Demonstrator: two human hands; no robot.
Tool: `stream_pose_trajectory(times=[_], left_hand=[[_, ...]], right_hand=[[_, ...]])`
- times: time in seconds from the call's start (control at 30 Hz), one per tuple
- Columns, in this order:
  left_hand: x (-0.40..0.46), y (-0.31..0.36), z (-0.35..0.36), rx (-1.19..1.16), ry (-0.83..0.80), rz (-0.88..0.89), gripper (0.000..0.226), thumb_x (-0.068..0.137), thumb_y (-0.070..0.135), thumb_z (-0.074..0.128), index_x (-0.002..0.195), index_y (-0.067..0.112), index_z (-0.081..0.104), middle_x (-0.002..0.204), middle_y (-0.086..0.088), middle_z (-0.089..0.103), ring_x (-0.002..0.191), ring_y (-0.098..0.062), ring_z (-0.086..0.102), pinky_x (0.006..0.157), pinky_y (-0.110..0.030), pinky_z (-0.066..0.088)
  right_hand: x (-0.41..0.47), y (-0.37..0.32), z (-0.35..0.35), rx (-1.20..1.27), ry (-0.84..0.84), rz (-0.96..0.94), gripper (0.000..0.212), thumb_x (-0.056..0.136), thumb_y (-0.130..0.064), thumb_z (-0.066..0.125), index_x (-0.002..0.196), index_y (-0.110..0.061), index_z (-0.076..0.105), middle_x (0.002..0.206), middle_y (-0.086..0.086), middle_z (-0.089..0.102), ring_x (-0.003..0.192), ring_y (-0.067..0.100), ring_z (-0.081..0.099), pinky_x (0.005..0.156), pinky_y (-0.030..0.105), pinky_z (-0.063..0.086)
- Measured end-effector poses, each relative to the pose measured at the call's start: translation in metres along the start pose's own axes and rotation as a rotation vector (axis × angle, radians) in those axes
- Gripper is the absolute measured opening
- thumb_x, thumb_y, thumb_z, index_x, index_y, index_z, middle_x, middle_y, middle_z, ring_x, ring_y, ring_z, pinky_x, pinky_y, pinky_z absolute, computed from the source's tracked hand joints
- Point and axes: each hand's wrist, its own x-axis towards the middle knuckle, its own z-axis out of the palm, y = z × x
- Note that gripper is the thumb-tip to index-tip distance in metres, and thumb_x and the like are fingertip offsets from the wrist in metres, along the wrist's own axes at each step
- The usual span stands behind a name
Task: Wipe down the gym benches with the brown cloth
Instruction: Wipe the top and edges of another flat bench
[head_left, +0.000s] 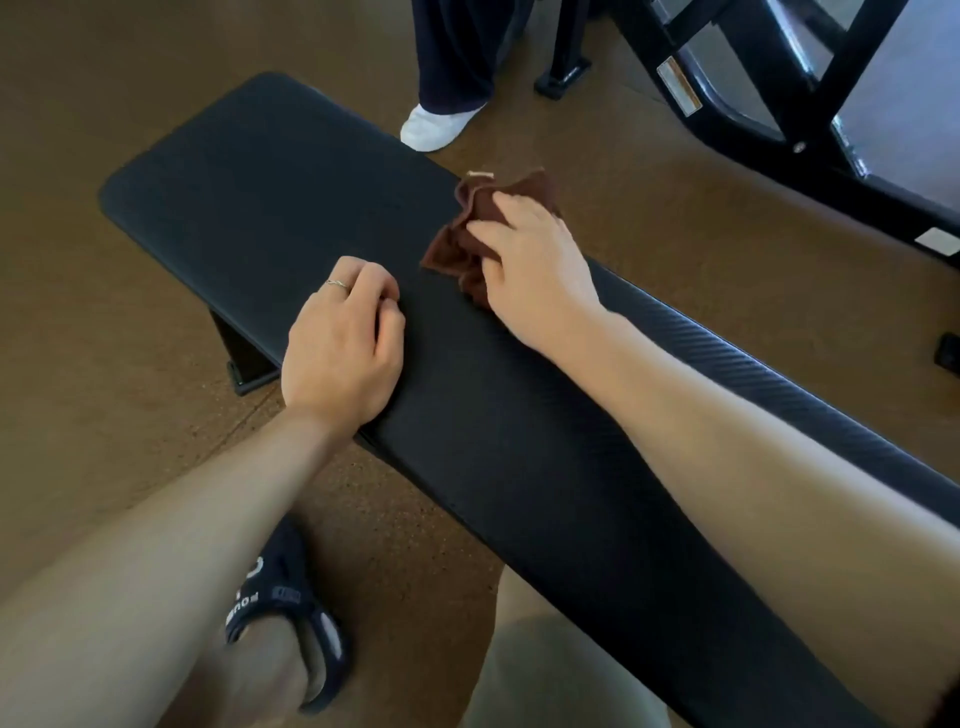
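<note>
Your left foot wears a dark slide sandal (291, 608) at the lower left, planted on the brown speckled floor (104, 260). Across the frame, from upper left to lower right, runs the black padded gym bench (249, 171), its textured top serving as the counter; one black leg (236, 358) shows beneath its near edge.

Your left hand (340, 345) rests on the near edge of the counter, knuckles up. Its fingers (374, 280) are curled inward and hold nothing; a thin ring (337, 283) sits on one of them.

Just right of it, apart from it, lies the brown cloth (467, 249), crumpled on the far edge of the counter, with a small pale tag (480, 174) at its far corner. Your right hand (535, 270) lies on top of the cloth, its fingers (498, 215) fairly straight and spread, pressing the cloth against the pad.

Beyond the counter, a second person's white shoe (436, 127) and dark trouser leg (457, 52) stand on the floor. At the upper right is the black steel frame (810, 88) of another machine.
</note>
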Motion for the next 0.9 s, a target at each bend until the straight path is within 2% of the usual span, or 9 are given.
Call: stream_pose_trajectory(times=[0.1, 0.2, 0.47, 0.53, 0.63, 0.7, 0.73, 0.8, 0.9], left_hand=[[0.001, -0.002, 0.0, -0.008, -0.008, -0.022, 0.019, 0.102, 0.024, 0.036, 0.098, 0.019, 0.054, 0.111, 0.009, 0.052, 0.086, -0.017, 0.052, 0.072, -0.034, 0.036], [0.0, -0.003, 0.001, -0.015, -0.013, -0.025, 0.021, 0.102, 0.025, 0.035, 0.098, 0.019, 0.054, 0.111, 0.008, 0.052, 0.086, -0.016, 0.052, 0.071, -0.034, 0.037], [-0.003, -0.001, -0.006, -0.104, 0.005, -0.009, 0.019, 0.105, 0.022, 0.035, 0.099, 0.017, 0.052, 0.101, 0.005, 0.05, 0.08, -0.016, 0.049, 0.071, -0.033, 0.038], [-0.004, -0.002, -0.008, -0.155, -0.006, -0.045, 0.016, 0.105, 0.024, 0.035, 0.101, 0.019, 0.049, 0.102, 0.005, 0.052, 0.082, -0.016, 0.05, 0.072, -0.033, 0.037], [-0.003, -0.005, -0.01, -0.229, -0.039, -0.068, 0.013, 0.105, 0.026, 0.034, 0.103, 0.022, 0.047, 0.102, 0.005, 0.055, 0.084, -0.017, 0.053, 0.075, -0.037, 0.041], [-0.003, -0.01, -0.011, -0.289, -0.063, -0.045, 0.014, 0.106, 0.028, 0.033, 0.106, 0.023, 0.046, 0.104, 0.004, 0.057, 0.086, -0.017, 0.056, 0.078, -0.041, 0.046], [-0.002, -0.013, -0.011, -0.318, -0.079, -0.023, 0.015, 0.106, 0.029, 0.033, 0.108, 0.023, 0.047, 0.105, 0.004, 0.058, 0.087, -0.017, 0.056, 0.079, -0.043, 0.047], [0.0, -0.02, -0.014, -0.372, -0.114, 0.029, 0.017, 0.107, 0.028, 0.034, 0.112, 0.021, 0.048, 0.108, 0.004, 0.057, 0.089, -0.014, 0.056, 0.083, -0.043, 0.048], [0.008, -0.03, -0.029, -0.459, -0.197, 0.088, 0.017, 0.108, 0.022, 0.039, 0.12, 0.015, 0.048, 0.119, 0.001, 0.053, 0.094, -0.007, 0.053, 0.088, -0.037, 0.048]], right_hand=[[-0.069, -0.015, -0.004, 0.061, 0.046, -0.09, 0.039, 0.092, -0.016, 0.047, 0.122, -0.011, 0.073, 0.143, 0.014, 0.058, 0.137, 0.035, 0.048, 0.12, 0.051, 0.032], [-0.105, -0.03, -0.002, 0.066, 0.009, -0.112, 0.041, 0.093, -0.02, 0.048, 0.127, -0.015, 0.07, 0.148, 0.009, 0.055, 0.143, 0.028, 0.042, 0.124, 0.044, 0.024], [-0.018, -0.053, 0.014, 0.161, 0.062, 0.039, 0.033, 0.1, -0.013, 0.052, 0.126, -0.014, 0.071, 0.141, 0.007, 0.061, 0.136, 0.026, 0.051, 0.118, 0.042, 0.035], [-0.007, -0.061, 0.006, 0.447, 0.112, 0.175, 0.032, 0.102, -0.014, 0.051, 0.127, -0.019, 0.071, 0.136, 0.002, 0.066, 0.129, 0.019, 0.057, 0.114, 0.04, 0.042], [-0.02, -0.068, -0.022, 1.278, 0.297, 0.528, 0.025, 0.105, -0.016, 0.047, 0.119, -0.016, 0.069, 0.112, 0.006, 0.075, 0.106, 0.021, 0.07, 0.102, 0.044, 0.055], [-0.039, -0.067, -0.033, 1.811, 0.318, 0.695, 0.031, 0.109, -0.027, 0.04, 0.12, -0.009, 0.062, 0.115, 0.017, 0.071, 0.104, 0.032, 0.071, 0.098, 0.05, 0.056], [-0.048, -0.066, -0.035, 1.949, 0.324, 0.748, 0.041, 0.111, -0.035, 0.035, 0.126, -0.007, 0.059, 0.123, 0.023, 0.069, 0.109, 0.037, 0.071, 0.099, 0.053, 0.055], [-0.063, -0.07, -0.033, 1.841, 0.327, 0.956, 0.047, 0.111, -0.043, 0.034, 0.13, -0.009, 0.059, 0.121, 0.021, 0.072, 0.107, 0.037, 0.073, 0.097, 0.053, 0.056], [-0.075, -0.085, -0.031, 1.069, 0.393, 1.201, 0.048, 0.108, -0.046, 0.038, 0.134, -0.014, 0.063, 0.12, 0.005, 0.072, 0.108, 0.024, 0.069, 0.101, 0.04, 0.052]])
